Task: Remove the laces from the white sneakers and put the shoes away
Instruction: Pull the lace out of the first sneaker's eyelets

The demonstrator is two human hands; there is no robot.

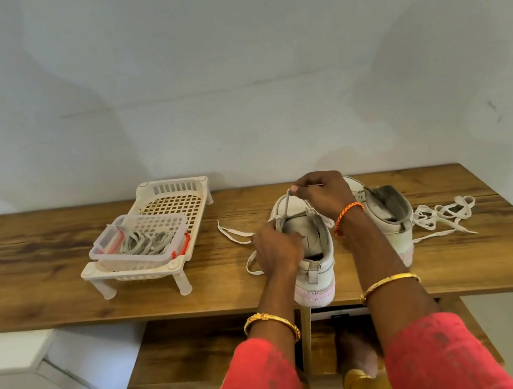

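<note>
On the wooden table we saw a white slatted plastic rack standing on short legs, left of centre. A clear plastic container with red clips sat in its near end, and we could make out a bundle of grey cords coiled inside. Behind the table rose a plain pale wall. Below the table's left edge we noted a white box-like unit, and a lower wooden shelf beneath the tabletop.

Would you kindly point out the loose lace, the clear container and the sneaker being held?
loose lace point(442, 214), head view, on its tangled middle.
clear container point(106, 250), head view, on its near wall.
held sneaker point(315, 272), head view, on its heel.
</note>
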